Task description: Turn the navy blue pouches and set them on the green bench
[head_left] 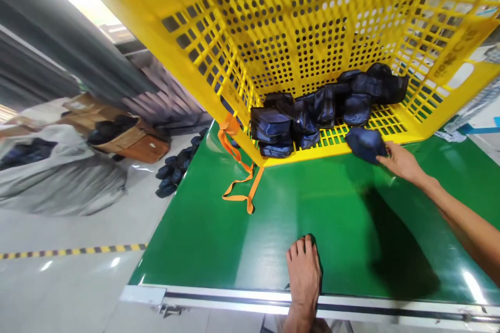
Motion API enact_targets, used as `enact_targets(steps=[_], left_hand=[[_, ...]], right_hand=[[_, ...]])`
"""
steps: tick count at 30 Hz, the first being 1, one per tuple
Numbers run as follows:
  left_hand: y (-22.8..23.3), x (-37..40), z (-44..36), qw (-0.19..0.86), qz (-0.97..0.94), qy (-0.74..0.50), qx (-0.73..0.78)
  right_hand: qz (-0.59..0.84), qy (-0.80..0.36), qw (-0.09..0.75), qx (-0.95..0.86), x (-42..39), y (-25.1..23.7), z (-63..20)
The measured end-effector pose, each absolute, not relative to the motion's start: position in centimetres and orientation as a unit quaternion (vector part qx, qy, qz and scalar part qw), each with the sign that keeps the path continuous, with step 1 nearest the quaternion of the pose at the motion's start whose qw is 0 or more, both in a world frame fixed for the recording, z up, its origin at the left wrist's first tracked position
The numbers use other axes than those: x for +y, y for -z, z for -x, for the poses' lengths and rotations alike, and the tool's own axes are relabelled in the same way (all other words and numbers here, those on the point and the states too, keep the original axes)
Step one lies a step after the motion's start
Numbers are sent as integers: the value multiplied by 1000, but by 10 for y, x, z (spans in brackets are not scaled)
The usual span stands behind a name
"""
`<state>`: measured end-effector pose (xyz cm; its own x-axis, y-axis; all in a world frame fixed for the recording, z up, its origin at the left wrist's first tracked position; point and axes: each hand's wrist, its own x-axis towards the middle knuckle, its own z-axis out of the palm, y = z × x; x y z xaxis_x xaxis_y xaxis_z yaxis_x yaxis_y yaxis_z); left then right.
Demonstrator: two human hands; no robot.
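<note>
Step in hand: pulling pouches from tipped crate (297,15). Your right hand (400,161) closed on pouch (365,144) at crate's lower rim, just past edge onto bench (273,218). Left hand (303,273) flat, fingers together, holding nothing, on near bench edge. Next: draw pouch clear toward you. Pouch pile (312,114) crowds behind; orange strap (238,166) trails at crate corner, probably clear of your path.

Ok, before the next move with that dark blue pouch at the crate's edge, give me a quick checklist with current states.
1. Right hand grips the dark blue pouch: ok, fingers are on it.
2. Pouch is out past the yellow crate rim: ok, on the green table.
3. Left hand is free: ok, flat on the table, holding nothing.
4. Orange strap is away from the pouch: ok.
5. Remaining pouches lie stable in the tipped crate: cannot tell.
</note>
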<state>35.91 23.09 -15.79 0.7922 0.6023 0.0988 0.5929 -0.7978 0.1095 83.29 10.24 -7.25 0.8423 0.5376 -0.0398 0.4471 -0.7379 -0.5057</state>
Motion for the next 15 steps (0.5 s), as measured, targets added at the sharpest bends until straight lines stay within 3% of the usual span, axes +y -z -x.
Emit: enact_targets(steps=[3,5,10,15], left_hand=[[160,231,-358,40,-945,-74,316],[161,230,-358,41,-945,-77,317],[162,229,-354,54,-941,-91,321],[167,232,-352,75,-938,-105,322]], right_hand=[[813,-237,293,-443,114,69,-809],[776,-264,318,-476,137,60,-803],[777,55,370,-507,214,-13,-794],[693,391,362,-486,234,-169,-750]])
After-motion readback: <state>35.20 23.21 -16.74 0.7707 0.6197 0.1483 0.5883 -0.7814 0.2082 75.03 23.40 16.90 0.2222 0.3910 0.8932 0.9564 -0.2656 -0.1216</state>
